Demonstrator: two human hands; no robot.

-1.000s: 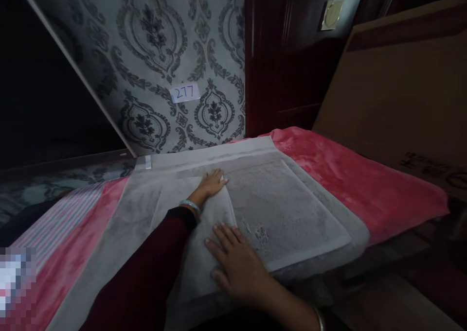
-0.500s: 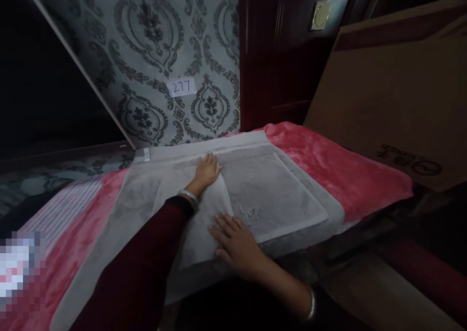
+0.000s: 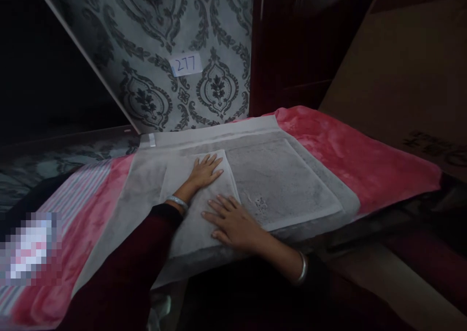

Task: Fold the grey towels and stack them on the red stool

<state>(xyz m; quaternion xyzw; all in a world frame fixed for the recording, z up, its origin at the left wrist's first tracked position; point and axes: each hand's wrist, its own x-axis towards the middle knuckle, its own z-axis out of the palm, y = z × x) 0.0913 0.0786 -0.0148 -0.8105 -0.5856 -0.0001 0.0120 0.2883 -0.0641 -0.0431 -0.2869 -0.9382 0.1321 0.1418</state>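
A grey towel (image 3: 280, 180) lies spread on a larger grey cloth (image 3: 127, 200), its left part folded over toward the middle. My left hand (image 3: 206, 171) rests flat on the upper part of the folded layer (image 3: 195, 214), fingers spread and pointing to the far right. Nearer to me, my right hand (image 3: 235, 224) lies palm down across the lower part of that layer, close to its right edge, with its fingers apart. A small dark embroidered mark (image 3: 260, 203) shows on the single layer, just right of the right hand. Neither hand grasps anything.
Under the grey cloth is a pink-red plush blanket (image 3: 328, 146), with striped fabric (image 3: 78, 187) at the left. A patterned wall (image 3: 219, 39) with a paper label (image 3: 187, 64) reading 277 stands behind. On the right leans a big cardboard box (image 3: 397, 73).
My left hand has slid back from the fold's far edge and spread its fingers flat. The right hand has shifted left, further onto the folded layer. The view has tilted downward.
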